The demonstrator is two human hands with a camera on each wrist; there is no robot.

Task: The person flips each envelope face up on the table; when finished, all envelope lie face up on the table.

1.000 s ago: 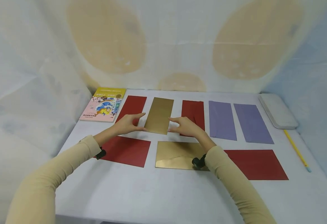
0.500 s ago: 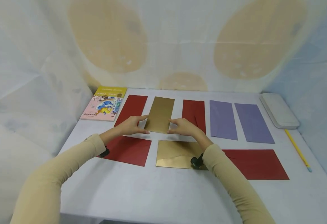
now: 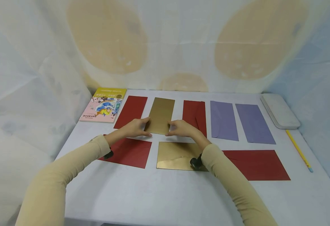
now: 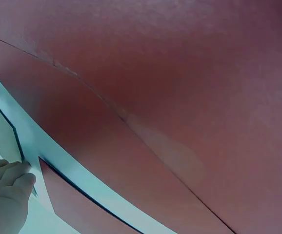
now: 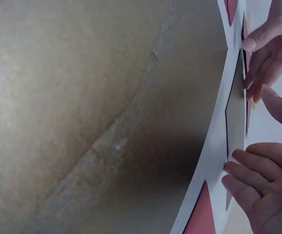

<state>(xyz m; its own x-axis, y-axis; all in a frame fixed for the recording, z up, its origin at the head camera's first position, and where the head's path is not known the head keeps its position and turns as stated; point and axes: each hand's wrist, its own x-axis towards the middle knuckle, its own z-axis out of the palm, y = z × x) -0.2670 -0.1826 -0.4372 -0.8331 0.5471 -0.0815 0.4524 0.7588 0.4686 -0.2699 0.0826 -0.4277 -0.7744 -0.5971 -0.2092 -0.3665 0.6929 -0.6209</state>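
Note:
A gold envelope (image 3: 160,114) lies upright in the back row between two red envelopes. My left hand (image 3: 134,128) is at its left edge, thumb and fingers spread apart. At the opposite edge is my right hand (image 3: 181,128), thumb also apart from the fingers. In the right wrist view, the fingers of my right hand (image 5: 268,180) meet the envelope's edge, and my left hand (image 5: 275,48) shows across from it. The left wrist view catches part of my left hand (image 4: 7,195) by the gold envelope's edge. Neither hand plainly pinches it.
Left and right of the gold envelope lie red envelopes (image 3: 132,110) (image 3: 193,113), then two purple ones (image 3: 224,121) (image 3: 255,123). A front row holds a red (image 3: 132,153), a gold (image 3: 173,153) and a red envelope (image 3: 261,164). A book (image 3: 104,105), pale case (image 3: 280,111) and pencil (image 3: 299,150) sit at the sides.
My left hand has shifted right, closer to the gold envelope, and my right hand slightly left and nearer to me. The envelopes look unmoved.

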